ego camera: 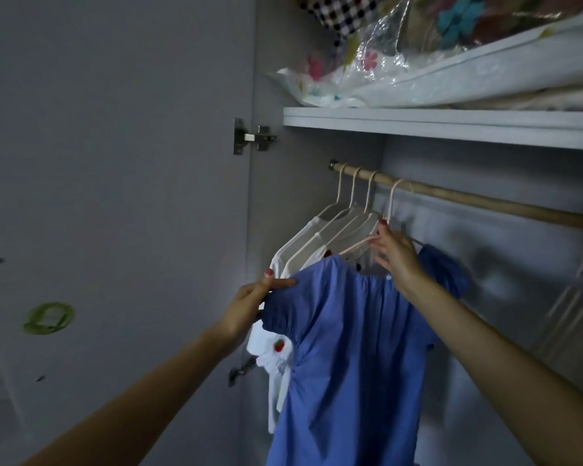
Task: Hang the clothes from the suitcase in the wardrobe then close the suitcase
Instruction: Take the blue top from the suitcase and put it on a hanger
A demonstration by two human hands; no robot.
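blue dress [350, 348] — puff sleeves, gathered neck, on hanger [389, 210]

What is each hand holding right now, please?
Left hand: pinches the blue dress sleeve.
Right hand: grips the dress's hanger.

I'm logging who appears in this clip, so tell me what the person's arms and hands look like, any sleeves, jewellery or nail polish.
Both forearms are bare as far as the frame shows: no sleeves, watch or bracelets. No rings are visible. The left hand has red polish on the thumbnail, and the right hand shows a red-polished nail too. No gloves.
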